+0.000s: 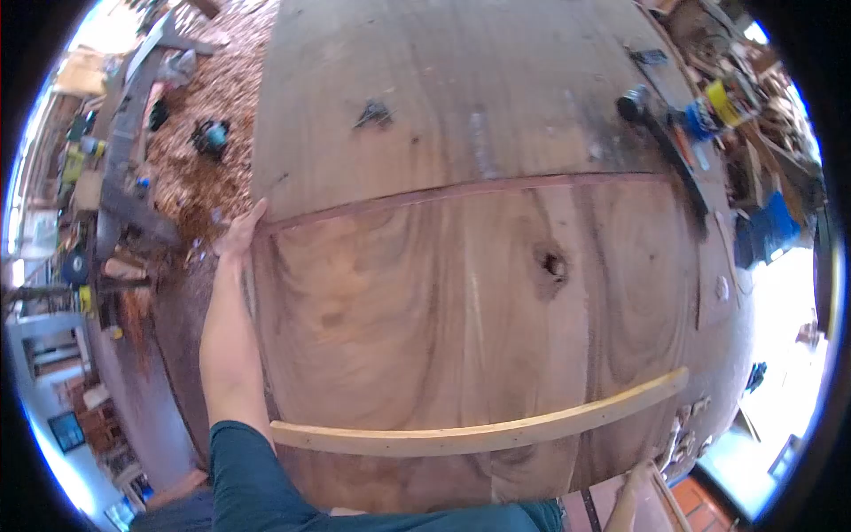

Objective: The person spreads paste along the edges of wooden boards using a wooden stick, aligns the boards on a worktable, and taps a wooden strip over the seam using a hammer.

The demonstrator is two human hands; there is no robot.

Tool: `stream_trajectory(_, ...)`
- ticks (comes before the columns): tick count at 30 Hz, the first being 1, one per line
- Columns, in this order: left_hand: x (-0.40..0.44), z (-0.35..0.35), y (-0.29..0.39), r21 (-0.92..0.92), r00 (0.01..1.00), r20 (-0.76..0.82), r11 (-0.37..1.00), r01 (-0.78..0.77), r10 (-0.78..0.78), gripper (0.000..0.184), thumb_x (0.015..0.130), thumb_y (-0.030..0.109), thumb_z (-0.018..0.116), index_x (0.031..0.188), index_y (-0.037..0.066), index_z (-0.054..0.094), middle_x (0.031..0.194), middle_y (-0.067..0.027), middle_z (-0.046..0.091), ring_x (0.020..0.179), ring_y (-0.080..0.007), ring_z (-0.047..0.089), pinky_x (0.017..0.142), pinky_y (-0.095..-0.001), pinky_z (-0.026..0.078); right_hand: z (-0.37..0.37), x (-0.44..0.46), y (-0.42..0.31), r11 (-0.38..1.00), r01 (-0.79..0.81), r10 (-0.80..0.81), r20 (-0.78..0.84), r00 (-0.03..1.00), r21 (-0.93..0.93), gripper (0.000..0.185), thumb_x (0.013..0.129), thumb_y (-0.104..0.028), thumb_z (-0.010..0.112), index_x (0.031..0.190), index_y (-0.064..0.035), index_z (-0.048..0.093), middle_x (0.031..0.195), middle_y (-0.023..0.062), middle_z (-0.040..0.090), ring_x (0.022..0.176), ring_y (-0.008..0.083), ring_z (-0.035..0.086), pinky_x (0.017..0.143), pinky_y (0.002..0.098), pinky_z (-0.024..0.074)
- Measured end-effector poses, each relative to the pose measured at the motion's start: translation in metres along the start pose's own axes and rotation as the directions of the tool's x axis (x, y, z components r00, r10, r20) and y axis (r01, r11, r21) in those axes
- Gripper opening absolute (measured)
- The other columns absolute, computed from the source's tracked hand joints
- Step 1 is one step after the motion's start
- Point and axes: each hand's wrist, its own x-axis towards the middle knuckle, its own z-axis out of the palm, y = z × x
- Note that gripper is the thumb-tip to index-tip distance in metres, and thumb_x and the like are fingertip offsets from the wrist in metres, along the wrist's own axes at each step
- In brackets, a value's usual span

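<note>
A wide wooden panel (381, 310) with dark grain and a knot lies in front of me. At its far left corner, my left hand (238, 234) is closed round the edge, with some fingers hidden. A pale, slightly curved wooden strip (479, 440) lies across the near part of the panel. Low on the right, my right hand (633, 486) is at the near right edge, beside a pinkish board (612, 498); its fingers are too unclear to make out.
Beyond the panel is a greyish wooden surface (355, 53) with a small dark object (374, 113). Wood shavings (235, 71) cover the floor at left. At right are a dark cylindrical object (632, 104), a blue and yellow container (716, 108) and a blue item (771, 229).
</note>
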Motion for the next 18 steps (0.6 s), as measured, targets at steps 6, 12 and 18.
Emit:
stream_trajectory(6,-0.024,0.018,0.022,0.128,0.998,-0.061,0.991,0.022,-0.014,0.067,0.090,0.049,0.074,0.130,-0.003,0.065,0.131,-0.0105,0.066,0.120,-0.0201,0.060,0.106,-0.0341,0.043,0.068,0.074,-0.281,0.205,0.817,-0.975,-0.042,0.217,-0.539,0.047,0.103,-0.022,0.058,0.136,0.0098,0.052,0.138,0.0261,0.056,0.131,0.0378,0.051,0.113,0.0448,0.0383)
stream_trajectory(12,-0.038,0.029,0.035,0.112,0.994,-0.107,0.994,0.013,-0.001,0.066,0.087,0.050,0.077,0.127,-0.002,0.068,0.124,-0.0110,0.070,0.111,-0.0199,0.064,0.100,-0.0345,0.048,0.281,0.091,-0.535,-0.194,0.778,-0.978,0.181,-0.105,-0.597,0.055,0.102,-0.036,0.059,0.140,0.0041,0.054,0.147,0.0268,0.050,0.140,0.0383,0.044,0.114,0.0443,0.0376)
stream_trajectory(18,-0.038,0.030,0.036,0.027,0.996,-0.081,0.999,0.038,-0.036,0.065,0.087,0.050,0.077,0.123,-0.003,0.069,0.112,-0.0122,0.073,0.101,-0.0200,0.068,0.090,-0.0356,0.054,0.326,0.084,-0.612,-0.167,0.815,-0.897,0.428,0.108,-0.555,0.059,0.099,-0.042,0.060,0.144,-0.0046,0.053,0.137,0.0252,0.059,0.128,0.0421,0.056,0.107,0.0444,0.0429)
